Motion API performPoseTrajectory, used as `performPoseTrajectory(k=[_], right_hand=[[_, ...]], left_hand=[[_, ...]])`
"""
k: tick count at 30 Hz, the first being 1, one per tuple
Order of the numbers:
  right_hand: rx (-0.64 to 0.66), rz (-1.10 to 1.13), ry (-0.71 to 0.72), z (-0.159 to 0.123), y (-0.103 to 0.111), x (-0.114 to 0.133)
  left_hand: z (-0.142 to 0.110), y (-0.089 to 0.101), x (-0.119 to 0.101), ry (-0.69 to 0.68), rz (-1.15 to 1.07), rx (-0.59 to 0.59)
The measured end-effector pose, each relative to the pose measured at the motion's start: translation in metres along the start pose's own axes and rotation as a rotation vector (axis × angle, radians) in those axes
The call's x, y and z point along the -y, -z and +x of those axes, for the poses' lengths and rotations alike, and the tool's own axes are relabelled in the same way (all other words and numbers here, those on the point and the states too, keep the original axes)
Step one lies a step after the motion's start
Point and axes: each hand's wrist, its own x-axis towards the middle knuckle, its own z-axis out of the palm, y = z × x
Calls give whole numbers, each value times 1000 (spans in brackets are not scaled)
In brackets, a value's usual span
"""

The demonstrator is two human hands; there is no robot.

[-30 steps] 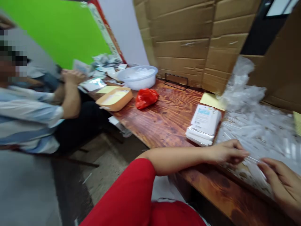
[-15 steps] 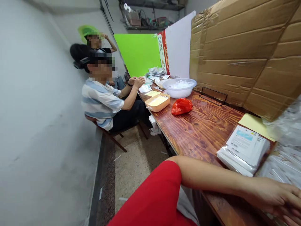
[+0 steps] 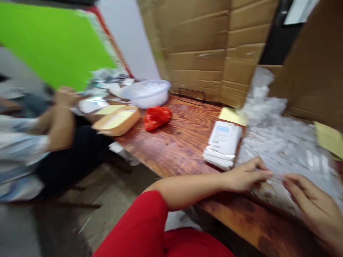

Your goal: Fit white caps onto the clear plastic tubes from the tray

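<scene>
Over the near edge of a heap of clear plastic packets (image 3: 292, 142), my two hands face each other. My left hand (image 3: 245, 176) is closed in a pinch, thumb against forefinger. My right hand (image 3: 313, 201) pinches from the opposite side. Between the fingertips stretches a small translucent plastic piece (image 3: 277, 177), too blurred to tell its kind. Left of the heap lies a stack of white printed cards (image 3: 223, 141) in clear wrapping, close to my left wrist.
Along the wooden table (image 3: 184, 142) are a crumpled red plastic bag (image 3: 157, 117), an orange tray (image 3: 118, 123) and a white basin (image 3: 147, 94). Yellow paper (image 3: 329, 139) lies at right. Cardboard panels (image 3: 195, 46) line the back. A co-worker's arm (image 3: 61, 117) is at left.
The view has swung right and down, bringing my right hand and the plastic heap into sight. My left hand, at the right edge before, now shows pinching the translucent piece.
</scene>
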Motion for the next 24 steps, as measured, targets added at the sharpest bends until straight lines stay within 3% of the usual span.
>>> performPoseTrajectory(k=[3,6,11,14,17,21,24], right_hand=[[45,86,-137,15,0,13],[94,92,-110,24,6,8],[49,-16,-83,25,44,-6],[-73,-178,-179,24,71,-27],[-30,-285,-316,19,89,-53],[67,-477,-369,26,92,-74],[128,-614,-318,57,83,-76]], left_hand=[[-1,7,-7,-31,145,3],[1,11,-8,-36,219,32],[-3,7,-13,-148,678,157],[-1,10,-11,-266,991,142],[4,15,-7,-322,1229,102],[7,18,-3,-319,1321,13],[7,16,0,-329,1314,-10]])
